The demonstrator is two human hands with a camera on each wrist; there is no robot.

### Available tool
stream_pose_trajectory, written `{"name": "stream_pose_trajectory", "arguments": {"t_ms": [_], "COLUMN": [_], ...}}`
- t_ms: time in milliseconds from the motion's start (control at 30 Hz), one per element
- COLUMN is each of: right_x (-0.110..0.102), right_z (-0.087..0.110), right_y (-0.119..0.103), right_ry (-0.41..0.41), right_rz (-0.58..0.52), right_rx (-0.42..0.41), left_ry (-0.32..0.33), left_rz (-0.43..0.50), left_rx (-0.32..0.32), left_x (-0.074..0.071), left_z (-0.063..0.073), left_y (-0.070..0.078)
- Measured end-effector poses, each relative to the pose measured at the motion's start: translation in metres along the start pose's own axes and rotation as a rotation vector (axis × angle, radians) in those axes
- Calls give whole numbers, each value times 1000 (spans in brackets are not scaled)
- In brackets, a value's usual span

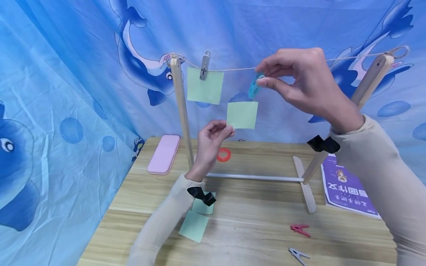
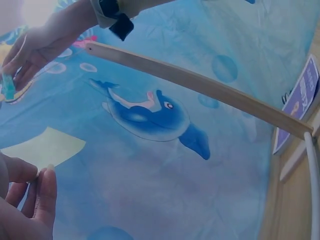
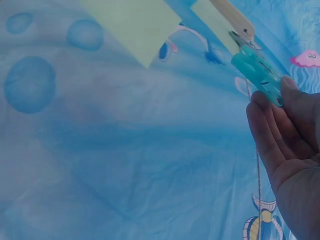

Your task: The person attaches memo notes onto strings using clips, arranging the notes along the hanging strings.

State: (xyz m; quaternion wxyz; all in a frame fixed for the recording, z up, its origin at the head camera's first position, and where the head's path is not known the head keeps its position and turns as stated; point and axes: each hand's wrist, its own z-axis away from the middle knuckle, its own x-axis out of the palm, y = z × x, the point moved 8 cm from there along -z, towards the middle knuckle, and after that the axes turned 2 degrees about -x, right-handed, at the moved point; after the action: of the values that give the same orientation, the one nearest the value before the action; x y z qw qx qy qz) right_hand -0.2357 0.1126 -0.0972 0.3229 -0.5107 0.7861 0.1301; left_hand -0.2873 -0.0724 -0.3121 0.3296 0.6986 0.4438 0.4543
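Observation:
My left hand (image 1: pixel 213 142) pinches a pale green paper square (image 1: pixel 242 115) by its lower left corner, holding it up below the string (image 1: pixel 237 69). A turquoise clothespin (image 1: pixel 254 85) is pinched between the thumb and fingers of my right hand (image 1: pixel 299 75), right at the string and just above the paper's upper right corner. The right wrist view shows that clothespin (image 3: pixel 257 75) from the side, its handle end at the fingertips. To the left, a grey clothespin (image 1: pixel 205 65) fastens another green square (image 1: pixel 205 87) to the string.
Two wooden posts (image 1: pixel 182 107) carry the string, joined low down by a white rod (image 1: pixel 253 177). On the table lie green squares (image 1: pixel 194 226), a red clothespin (image 1: pixel 300 229), a grey-blue clothespin (image 1: pixel 298 255), a red ring (image 1: pixel 224 154), a pink case (image 1: pixel 164 154) and a purple book (image 1: pixel 347 192).

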Motion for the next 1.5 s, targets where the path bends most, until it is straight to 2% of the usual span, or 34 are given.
{"name": "stream_pose_trajectory", "arguments": {"t_ms": [267, 500, 700, 1000, 1500], "right_x": [-7, -13, -15, -5, 9], "right_z": [-20, -34, -43, -44, -43], "right_y": [1, 10, 14, 19, 25], "right_ry": [52, 82, 94, 36, -41], "right_rz": [15, 31, 46, 54, 56], "right_rx": [20, 116, 153, 198, 244], "left_ry": [30, 42, 31, 58, 39], "left_rz": [49, 49, 90, 140, 189], "left_rx": [26, 71, 89, 93, 86], "left_x": [1, 6, 13, 17, 22], "left_z": [-10, -15, -19, -25, -27], "left_y": [7, 18, 25, 32, 38]}}
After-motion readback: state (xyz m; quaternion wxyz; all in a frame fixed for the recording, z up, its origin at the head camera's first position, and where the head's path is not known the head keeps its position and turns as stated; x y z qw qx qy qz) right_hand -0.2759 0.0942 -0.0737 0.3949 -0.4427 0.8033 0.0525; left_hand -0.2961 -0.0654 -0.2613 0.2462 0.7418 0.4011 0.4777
